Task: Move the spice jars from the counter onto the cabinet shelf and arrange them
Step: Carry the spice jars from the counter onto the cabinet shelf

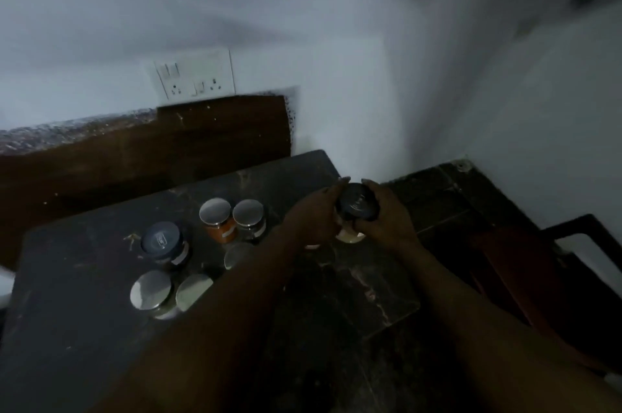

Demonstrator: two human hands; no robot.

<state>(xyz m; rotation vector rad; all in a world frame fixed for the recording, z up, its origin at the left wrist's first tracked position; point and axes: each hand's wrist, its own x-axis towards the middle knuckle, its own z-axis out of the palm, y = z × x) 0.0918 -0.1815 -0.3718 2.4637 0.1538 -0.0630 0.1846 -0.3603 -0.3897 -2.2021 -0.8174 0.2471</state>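
I'm looking down at a dark, scuffed counter [84, 328] set in a dim corner of white wall [336, 42], with a switch-and-socket plate [195, 75] above a brown backboard [151, 150]. Both hands clamp one black-lidded jar [357, 203]: my left hand [311, 215] and right hand [387, 220] wrap its sides, just above the counter's right edge. Another dark-lidded jar [163, 241] and steel-lidded jars [215, 210] stand on the counter to the left. The lid markings are too blurred to read.
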